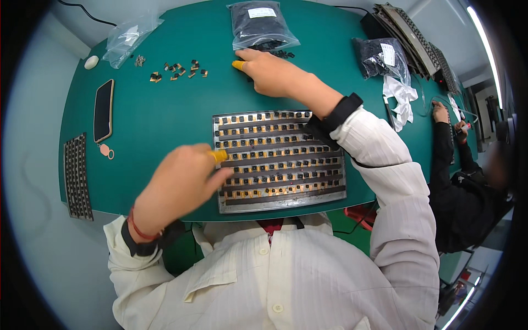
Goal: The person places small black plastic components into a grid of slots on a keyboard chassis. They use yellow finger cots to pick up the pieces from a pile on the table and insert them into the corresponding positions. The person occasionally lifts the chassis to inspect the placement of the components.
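Note:
A flat metal tray (283,204) with dark strips and rows of small black square parts on gold-coloured tabs lies before me. At its left edge is my left hand (179,181), its thumb and yellow-capped index finger apart, with nothing visible between them. My right hand (278,74) reaches across the table over loose black parts (282,54) below a clear bag of black pieces (258,25). Its fingers are stretched out, one in a yellow finger cot; the thumb and the space under the palm are mostly hidden.
Left on the green table (148,118) are a phone (103,110), another strip tray (78,176), loose gold-and-black parts (179,70) and a clear bag (132,41). Rightward are a second bag (381,58), white tissue (402,99) and stacked trays (407,38). A person (467,187) sits at the right.

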Available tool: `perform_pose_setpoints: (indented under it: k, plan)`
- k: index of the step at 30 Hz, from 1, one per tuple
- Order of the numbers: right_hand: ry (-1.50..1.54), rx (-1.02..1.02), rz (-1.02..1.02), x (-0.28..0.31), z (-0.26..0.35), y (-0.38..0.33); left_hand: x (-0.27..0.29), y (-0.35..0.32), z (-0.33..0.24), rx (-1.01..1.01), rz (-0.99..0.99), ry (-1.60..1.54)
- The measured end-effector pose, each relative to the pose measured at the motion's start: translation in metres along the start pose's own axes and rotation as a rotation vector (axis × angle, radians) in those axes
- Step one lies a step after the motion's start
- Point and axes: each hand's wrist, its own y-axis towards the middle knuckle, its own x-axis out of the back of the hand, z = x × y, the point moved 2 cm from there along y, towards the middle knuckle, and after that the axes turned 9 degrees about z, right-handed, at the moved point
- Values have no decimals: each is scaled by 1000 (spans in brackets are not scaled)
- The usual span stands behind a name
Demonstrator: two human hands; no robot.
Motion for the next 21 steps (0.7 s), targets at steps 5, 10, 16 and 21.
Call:
perform_pose_setpoints:
  k: [5, 10, 16, 21]
  plan:
    - [311, -57, 112, 21, 4, -39, 23, 35, 31, 82, -152, -98]
    - [308, -103, 29, 49, 0, -69, 21, 79, 51, -38, -301, -221]
    - [394, -216, -31, 53, -8, -99, 9, 131, 40, -26, -208, -258]
    - [515, -335, 44, 41, -8, -106, -1, 137, 25, -20, -296, -107]
